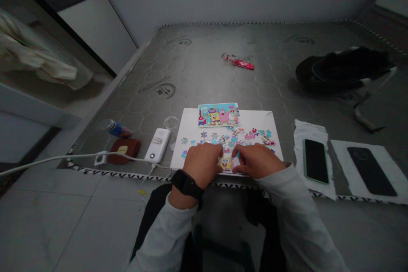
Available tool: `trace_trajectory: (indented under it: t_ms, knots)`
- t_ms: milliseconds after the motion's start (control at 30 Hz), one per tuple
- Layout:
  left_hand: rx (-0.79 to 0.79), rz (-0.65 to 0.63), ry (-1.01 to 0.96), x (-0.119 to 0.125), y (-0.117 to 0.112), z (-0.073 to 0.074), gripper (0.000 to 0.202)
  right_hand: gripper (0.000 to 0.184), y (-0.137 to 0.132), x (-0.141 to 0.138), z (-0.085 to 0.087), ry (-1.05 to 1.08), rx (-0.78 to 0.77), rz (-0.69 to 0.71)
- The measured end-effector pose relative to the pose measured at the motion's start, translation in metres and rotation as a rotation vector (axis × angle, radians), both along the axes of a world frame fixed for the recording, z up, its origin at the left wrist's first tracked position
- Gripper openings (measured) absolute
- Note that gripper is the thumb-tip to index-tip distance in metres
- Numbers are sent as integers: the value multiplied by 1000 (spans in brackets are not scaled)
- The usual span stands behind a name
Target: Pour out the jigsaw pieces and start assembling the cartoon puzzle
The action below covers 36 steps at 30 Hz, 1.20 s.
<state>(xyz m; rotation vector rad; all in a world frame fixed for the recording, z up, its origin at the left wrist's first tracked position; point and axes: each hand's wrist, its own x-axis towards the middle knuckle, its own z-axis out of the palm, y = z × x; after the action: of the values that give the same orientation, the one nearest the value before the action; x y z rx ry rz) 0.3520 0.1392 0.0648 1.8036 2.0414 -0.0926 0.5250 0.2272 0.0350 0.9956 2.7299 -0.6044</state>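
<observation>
Both hands work over a white board (178,153) at the mattress edge. My left hand (204,158), with a black watch on its wrist, rests at the left side of a small joined patch of jigsaw puzzle (225,163) showing a yellow cartoon face. On its right side my right hand (256,159) has thumb and forefinger bent close together at the patch; whatever lies between them is too small to make out. Loose jigsaw pieces (248,135) are scattered beyond my hands. Behind them lies a picture card (219,114) with several cartoon figures.
Left of the board are a white power bank (158,144) with a cable, a brown case (124,151) and a can (116,128). To the right, two phones (315,160) lie on white sheets. A black cap (344,70) and a red wrapper (238,61) lie farther back.
</observation>
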Motion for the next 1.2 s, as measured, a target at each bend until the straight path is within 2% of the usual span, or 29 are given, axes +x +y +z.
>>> trace_trajectory:
  t_ms: [167, 300, 500, 833, 1200]
  knots:
    - [-1, 2, -9, 0, 0, -1, 16, 36, 0, 0, -1, 2, 6, -3]
    - [14, -2, -5, 0, -1, -2, 18, 35, 0, 0, -1, 5, 0, -3]
    - [6, 8, 28, 2, 1, 2, 32, 35, 0, 0, 0, -9, -2, -10]
    - [32, 8, 30, 1, 0, -3, 28, 35, -2, -1, 2, -11, -6, -21]
    - [2, -13, 46, 3, 1, 3, 27, 34, -1, 0, -1, 1, 25, -1]
